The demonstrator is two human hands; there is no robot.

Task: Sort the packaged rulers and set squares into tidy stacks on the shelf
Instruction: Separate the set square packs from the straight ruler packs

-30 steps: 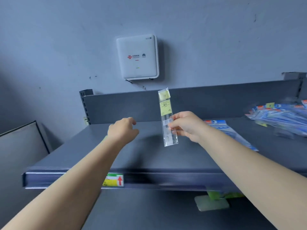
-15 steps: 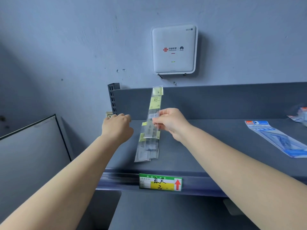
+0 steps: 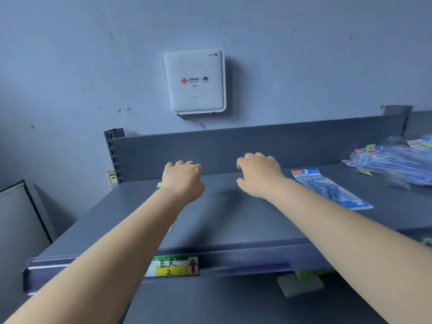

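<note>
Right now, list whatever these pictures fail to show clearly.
- Clear ruler stack: head view, left hand and forearm cover all but a yellow corner.
- Blue packet pile: blurred and cut by the right edge.
- Shelf tag: left end behind the forearm.
- Right hand: fingertips curl out of sight.

Grey shelf, blue packets (white wall box).

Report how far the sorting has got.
Done: little shows; one blue pack lies flat alone on the shelf, and a yellow tag peeks beside the left hand. In hand: the right hand holds nothing; the left's grasp is hidden. Left: the jumbled heap of blue packs at far right.
</note>
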